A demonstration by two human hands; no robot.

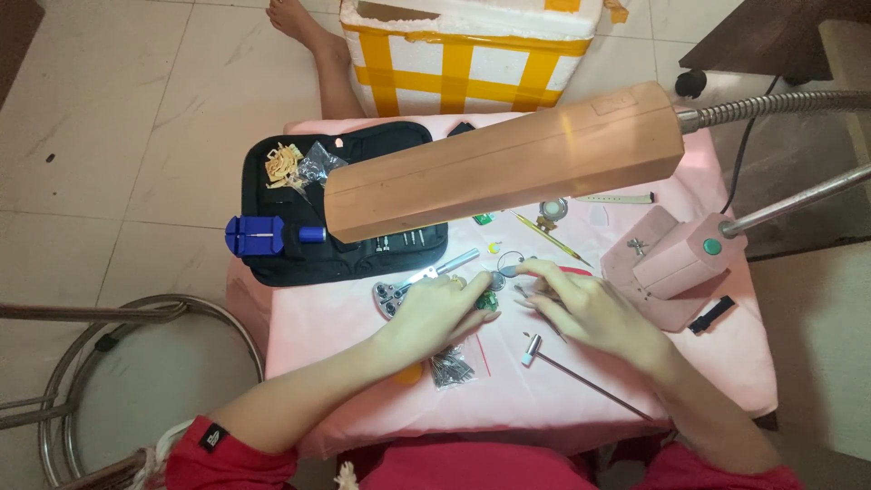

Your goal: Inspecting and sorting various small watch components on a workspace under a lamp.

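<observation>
the work looks to be in its middle stretch, judging by how things lie: tools are already out and spread over the pink table [544,399], and both hands are down together on a small part at the table's centre. the left hand [435,308] lies palm down with fingers curled loosely, its fingertips pressing a small green piece [491,300] against the cloth, and the right hand [581,304] reaches in from the other side, its fingertips meeting the same spot; whether either hand truly pinches the piece or only steadies it i cannot tell, since the fingers cover most of it. just above the hands lie a metal plier-like tool [422,279] and a small metal ring [510,263], both untouched, and a little hammer [581,374] rests near the right wrist, also not in use. as for containers, a black tool pouch [299,263] lies open at the left of the table, with a blue clamp tool [263,236] on its edge, a heap of pale gold bits [283,165] and a clear bag [319,163] inside. a small clear packet of dark metal parts [451,367] sits under the left forearm. a white foam box with yellow tape [472,54] stands beyond the table, its contents hidden. a pink desk lamp [508,163] hangs over everything.
</observation>
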